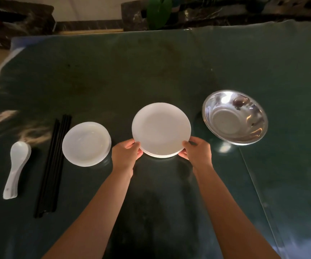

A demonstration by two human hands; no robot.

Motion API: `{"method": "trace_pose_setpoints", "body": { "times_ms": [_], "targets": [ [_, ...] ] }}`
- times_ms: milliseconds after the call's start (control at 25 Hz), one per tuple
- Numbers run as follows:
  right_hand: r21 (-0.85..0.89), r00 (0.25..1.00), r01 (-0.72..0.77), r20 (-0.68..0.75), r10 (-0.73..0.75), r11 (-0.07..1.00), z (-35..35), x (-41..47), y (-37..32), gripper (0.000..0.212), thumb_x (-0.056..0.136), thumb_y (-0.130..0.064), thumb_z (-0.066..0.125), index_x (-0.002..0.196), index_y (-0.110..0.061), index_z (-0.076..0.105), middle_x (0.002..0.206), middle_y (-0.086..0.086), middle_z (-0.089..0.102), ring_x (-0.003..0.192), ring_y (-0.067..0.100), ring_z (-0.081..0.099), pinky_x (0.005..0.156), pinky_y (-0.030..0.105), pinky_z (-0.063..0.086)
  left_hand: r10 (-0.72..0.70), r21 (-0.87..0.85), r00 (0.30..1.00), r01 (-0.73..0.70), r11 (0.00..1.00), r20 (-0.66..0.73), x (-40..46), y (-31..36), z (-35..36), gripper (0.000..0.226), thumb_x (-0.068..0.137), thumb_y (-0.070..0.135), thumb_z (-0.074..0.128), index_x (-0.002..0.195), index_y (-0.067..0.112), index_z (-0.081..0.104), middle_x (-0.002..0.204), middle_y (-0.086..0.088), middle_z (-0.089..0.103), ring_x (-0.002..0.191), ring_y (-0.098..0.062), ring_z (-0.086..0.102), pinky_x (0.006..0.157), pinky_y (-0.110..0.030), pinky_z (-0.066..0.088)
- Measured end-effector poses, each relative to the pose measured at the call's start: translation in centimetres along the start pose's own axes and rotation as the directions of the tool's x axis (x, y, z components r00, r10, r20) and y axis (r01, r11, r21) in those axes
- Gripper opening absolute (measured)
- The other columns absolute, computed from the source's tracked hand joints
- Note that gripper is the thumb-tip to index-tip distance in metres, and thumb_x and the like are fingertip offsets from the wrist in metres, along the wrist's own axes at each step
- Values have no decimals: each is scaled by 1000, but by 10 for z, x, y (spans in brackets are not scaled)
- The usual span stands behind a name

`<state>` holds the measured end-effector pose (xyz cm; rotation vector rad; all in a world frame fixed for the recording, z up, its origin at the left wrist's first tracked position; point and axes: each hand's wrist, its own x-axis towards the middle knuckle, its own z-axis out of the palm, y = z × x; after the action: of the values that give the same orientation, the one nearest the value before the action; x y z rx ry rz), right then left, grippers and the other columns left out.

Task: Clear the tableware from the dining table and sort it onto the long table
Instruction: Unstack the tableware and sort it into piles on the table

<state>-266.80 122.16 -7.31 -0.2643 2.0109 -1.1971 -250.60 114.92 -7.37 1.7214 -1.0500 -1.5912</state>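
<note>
Both hands on the stack of white plates (pixel 161 128) at the desk's near middle: left hand (pixel 125 153) and right hand (pixel 197 151) pinching opposite near rims, probably to keep the pile level. Sorted by kind in one row: spoons (pixel 17 165) far left, black chopsticks (pixel 52 165), smaller plates (pixel 86 143), steel bowls (pixel 235 117) at right. Dark green glossy desk (pixel 151 71), dimly lit; a plant (pixel 158 12) and a marble ledge (pixel 225 14) beyond the far edge.

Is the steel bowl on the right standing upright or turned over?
Upright. The steel bowl shows its open inside and flat bottom to the camera, and it looks empty.
</note>
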Motion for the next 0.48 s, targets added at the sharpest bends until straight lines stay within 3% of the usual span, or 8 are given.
{"method": "trace_pose_setpoints", "body": {
  "times_ms": [160,280,480],
  "targets": [
    [46,1000,-2,9,1,999,7,17,-11,19,80,-1,56,77,-17,67,88,13,70,76,25,66,77,43,59,-15,-57,1000,15,998,5,15,15,9,28,83,4,59,111,5,65,100,-10,68,84,-16,66,70,-24,54],
    [70,1000,-19,24,17,997,6,26,-15,15,80,-1,57,90,-8,67,89,12,68,77,24,65,74,38,59,-23,-72,1000,24,997,20,20,19,12,29,83,4,59,112,5,64,98,-10,68,78,-13,65,68,-22,53],
    [77,998,-22,60,17,997,3,23,-15,16,83,-2,57,94,-12,63,90,8,67,82,24,66,69,32,56,-71,-142,997,73,987,19,17,14,9,29,85,9,60,113,5,63,100,-9,67,79,-12,65,63,-20,54]
  ]
}}
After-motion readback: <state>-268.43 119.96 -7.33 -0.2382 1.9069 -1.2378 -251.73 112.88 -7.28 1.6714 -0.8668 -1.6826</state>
